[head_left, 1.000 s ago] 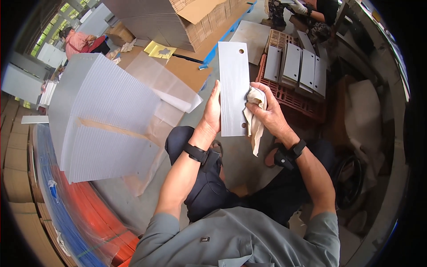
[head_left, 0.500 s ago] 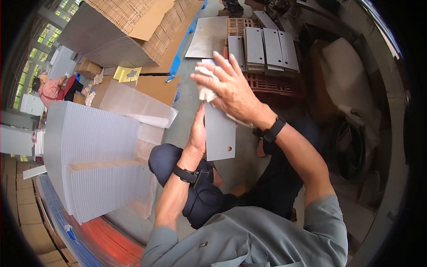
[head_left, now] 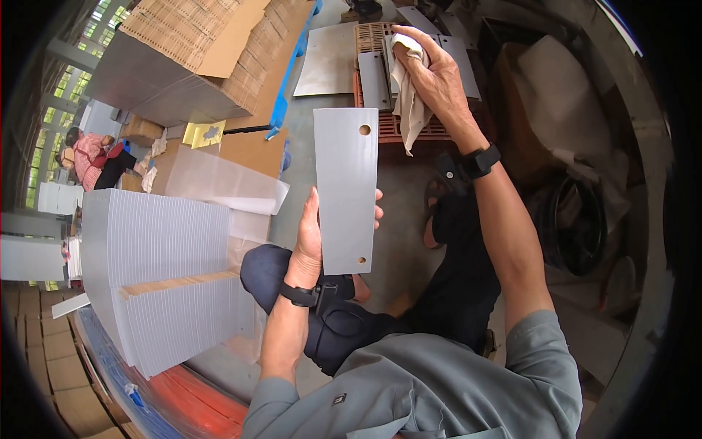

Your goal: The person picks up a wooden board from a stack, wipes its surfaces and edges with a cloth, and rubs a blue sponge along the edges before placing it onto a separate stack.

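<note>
A long grey flat panel [head_left: 347, 190] with a round hole near each end stands lengthwise in front of me. My left hand [head_left: 308, 238] grips it from beneath, thumb along the left edge and fingertips curling round the right edge. Farther off to the right, my right hand [head_left: 444, 82] is closed on a white cloth [head_left: 412, 106] that hangs down from its fingers. It is over similar grey panels [head_left: 374, 82] stacked on a reddish plastic crate [head_left: 436, 132]. Whether the hand or cloth touches those panels I cannot tell.
On my left rises a tall stack of grey panels [head_left: 175, 241] with a cardboard strip in it. Cardboard sheets [head_left: 219, 91] are piled behind, beside a yellow piece [head_left: 203, 134]. A black round bin [head_left: 574, 227] stands at right. Another person [head_left: 91, 157] sits far left.
My right hand, with the cloth, has left the panel and moved far and right to the stacked panels. The panel in my left hand now shows its whole face.
</note>
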Demonstrator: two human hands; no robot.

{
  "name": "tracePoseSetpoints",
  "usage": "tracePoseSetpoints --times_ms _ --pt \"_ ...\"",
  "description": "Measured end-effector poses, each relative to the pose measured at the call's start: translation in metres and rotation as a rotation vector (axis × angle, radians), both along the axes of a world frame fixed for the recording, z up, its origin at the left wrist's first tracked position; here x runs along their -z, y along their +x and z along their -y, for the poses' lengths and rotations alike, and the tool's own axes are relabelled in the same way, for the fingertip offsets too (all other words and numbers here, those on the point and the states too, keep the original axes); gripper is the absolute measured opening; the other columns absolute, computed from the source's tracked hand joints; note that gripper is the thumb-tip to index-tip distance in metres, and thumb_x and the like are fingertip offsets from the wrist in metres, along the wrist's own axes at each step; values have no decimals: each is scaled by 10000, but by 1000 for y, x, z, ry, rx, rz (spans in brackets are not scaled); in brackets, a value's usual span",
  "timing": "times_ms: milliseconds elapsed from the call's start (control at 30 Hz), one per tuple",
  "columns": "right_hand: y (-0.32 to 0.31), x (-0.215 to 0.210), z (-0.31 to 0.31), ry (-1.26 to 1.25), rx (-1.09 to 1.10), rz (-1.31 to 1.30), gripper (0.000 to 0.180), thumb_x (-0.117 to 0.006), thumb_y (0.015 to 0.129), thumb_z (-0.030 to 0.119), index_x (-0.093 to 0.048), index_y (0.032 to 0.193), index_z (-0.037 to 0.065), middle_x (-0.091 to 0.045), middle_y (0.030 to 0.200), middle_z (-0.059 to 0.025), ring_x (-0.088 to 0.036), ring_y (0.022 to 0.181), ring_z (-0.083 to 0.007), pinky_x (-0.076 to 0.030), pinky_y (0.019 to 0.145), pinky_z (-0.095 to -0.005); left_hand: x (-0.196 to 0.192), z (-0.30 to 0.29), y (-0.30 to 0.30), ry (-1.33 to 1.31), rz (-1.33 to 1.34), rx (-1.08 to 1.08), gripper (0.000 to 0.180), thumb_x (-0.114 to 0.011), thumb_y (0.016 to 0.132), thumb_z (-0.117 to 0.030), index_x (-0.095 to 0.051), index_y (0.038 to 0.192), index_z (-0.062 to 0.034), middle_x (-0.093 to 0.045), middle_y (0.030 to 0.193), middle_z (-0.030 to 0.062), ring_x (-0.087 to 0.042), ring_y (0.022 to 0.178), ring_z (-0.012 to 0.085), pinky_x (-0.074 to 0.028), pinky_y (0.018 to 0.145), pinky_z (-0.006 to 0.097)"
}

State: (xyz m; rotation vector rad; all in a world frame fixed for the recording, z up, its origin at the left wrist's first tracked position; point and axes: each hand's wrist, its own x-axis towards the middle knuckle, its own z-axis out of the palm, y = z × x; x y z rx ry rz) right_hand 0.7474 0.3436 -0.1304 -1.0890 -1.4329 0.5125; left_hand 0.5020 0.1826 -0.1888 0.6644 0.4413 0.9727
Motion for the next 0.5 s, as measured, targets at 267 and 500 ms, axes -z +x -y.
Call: tracePoseSetpoints --times_ms 267,500 --pt "-16 -16 31 348 -103 82 389 -634 988 193 -579 1367 121 -647 1208 -122 -652 1073 -277 -523 922 -365 0 -4 4 -45 -41 -52 817 -270 1034 -652 -465 1450 24 -594 1324 260 -674 1077 346 -585 903 445" --pt "-69 5 46 444 -330 414 383 -705 817 5 -649 1186 92 -615 1134 -100 -616 1063 -285 -535 898 -393 -5 -25 12 -27 -49 -115 771 -278 1042 -634 -486 1418 6 -616 1312 225 -676 1094 317 -592 892 440"
